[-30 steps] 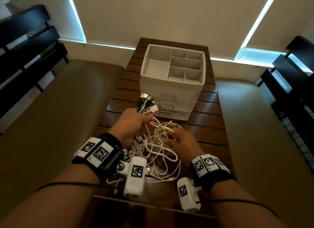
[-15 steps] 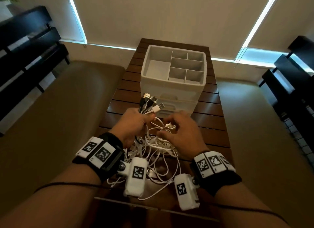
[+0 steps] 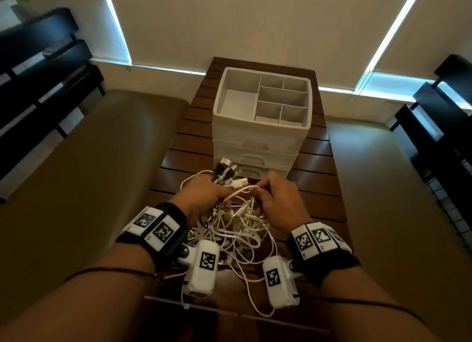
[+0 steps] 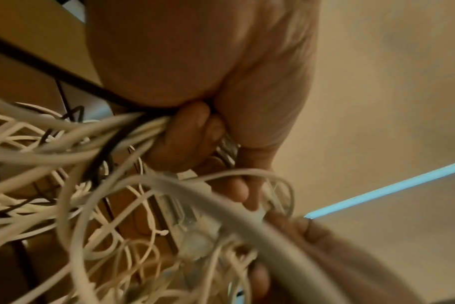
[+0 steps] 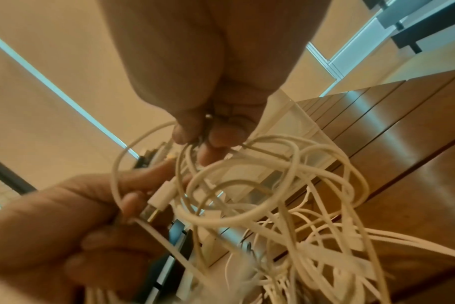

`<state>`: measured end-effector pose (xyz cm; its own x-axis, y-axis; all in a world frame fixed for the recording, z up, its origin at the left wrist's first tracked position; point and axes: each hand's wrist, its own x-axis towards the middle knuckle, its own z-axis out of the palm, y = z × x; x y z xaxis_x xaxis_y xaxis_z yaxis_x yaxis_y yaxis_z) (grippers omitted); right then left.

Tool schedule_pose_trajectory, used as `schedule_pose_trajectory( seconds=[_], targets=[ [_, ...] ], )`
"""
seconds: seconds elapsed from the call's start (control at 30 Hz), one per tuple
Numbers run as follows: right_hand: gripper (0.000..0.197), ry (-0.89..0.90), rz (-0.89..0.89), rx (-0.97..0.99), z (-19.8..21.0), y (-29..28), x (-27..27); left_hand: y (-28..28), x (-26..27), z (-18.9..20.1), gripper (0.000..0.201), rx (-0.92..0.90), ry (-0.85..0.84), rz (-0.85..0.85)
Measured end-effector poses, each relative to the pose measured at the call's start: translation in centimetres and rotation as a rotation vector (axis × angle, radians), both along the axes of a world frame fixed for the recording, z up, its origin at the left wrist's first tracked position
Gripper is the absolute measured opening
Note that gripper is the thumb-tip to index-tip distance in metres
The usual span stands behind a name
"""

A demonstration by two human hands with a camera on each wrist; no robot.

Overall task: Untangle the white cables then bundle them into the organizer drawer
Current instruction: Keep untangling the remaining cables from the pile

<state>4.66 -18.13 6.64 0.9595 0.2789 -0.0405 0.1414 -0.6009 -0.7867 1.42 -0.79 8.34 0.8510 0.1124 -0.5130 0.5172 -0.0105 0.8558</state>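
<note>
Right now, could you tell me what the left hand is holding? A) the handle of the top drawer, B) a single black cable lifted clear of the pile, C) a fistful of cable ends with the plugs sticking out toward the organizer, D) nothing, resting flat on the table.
C: the left hand grips a bunch of cables whose plugs fan out toward the organizer.

Dim room, window-edge daylight; wrist views blurry, perhaps motion; edges warped.
</note>
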Motion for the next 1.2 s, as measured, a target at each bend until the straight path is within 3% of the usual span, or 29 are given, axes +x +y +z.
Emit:
schedule_pose_trajectory(
  seconds=[0.1, 0.27, 0.5, 0.63, 0.73, 0.8, 0.9, 1.07, 1.2],
  targets=[
    [0.012, 0.007, -0.001, 0.047, 0.6, 0.1, 0.0, -0.8, -0.1, -0.8, 0.020, 0.035, 0.055, -0.163],
    [0.018, -0.052, -0.002, 0.039, 0.5, -0.3, 0.1, -1.0, -0.1, -1.4, 0.014, -0.094, 0.101, -0.233],
    [0.015, -0.061, 0.083, -0.143, 0.1, -1.4, 0.1, 0.0, 0.4, -1.3, 0.007, -0.038, 0.044, -0.003],
    [0.022, -0.001, 0.080, -0.090, -0.4, -2.5, -0.1, 0.9, 0.2, -1.4, 0.007, 0.142, 0.040, -0.054],
    [0.026, -0.108, 0.005, -0.030, 0.2, -2.9, 0.2, 0.5, 0.1, -1.5, 0.013, 0.333, 0.018, -0.111],
    [0.026, -0.162, -0.009, -0.039, 1.0, -3.3, 0.4, 0.3, 0.1, -1.1, 0.017, 0.356, -0.018, -0.063],
    [0.021, -0.049, -0.015, 0.083, 1.6, -4.0, 0.6, 0.8, 0.4, 0.2, 0.008, 0.268, -0.072, 0.026],
    [0.015, 0.246, 0.139, 0.352, 2.4, -4.8, -1.3, 2.4, 0.4, 4.3, 0.014, 0.099, -0.173, 0.106],
    [0.013, 0.347, 0.228, 0.165, 0.5, -5.1, -3.9, 4.4, -0.2, 8.0, 0.017, 0.118, -0.275, 0.123]
  ],
)
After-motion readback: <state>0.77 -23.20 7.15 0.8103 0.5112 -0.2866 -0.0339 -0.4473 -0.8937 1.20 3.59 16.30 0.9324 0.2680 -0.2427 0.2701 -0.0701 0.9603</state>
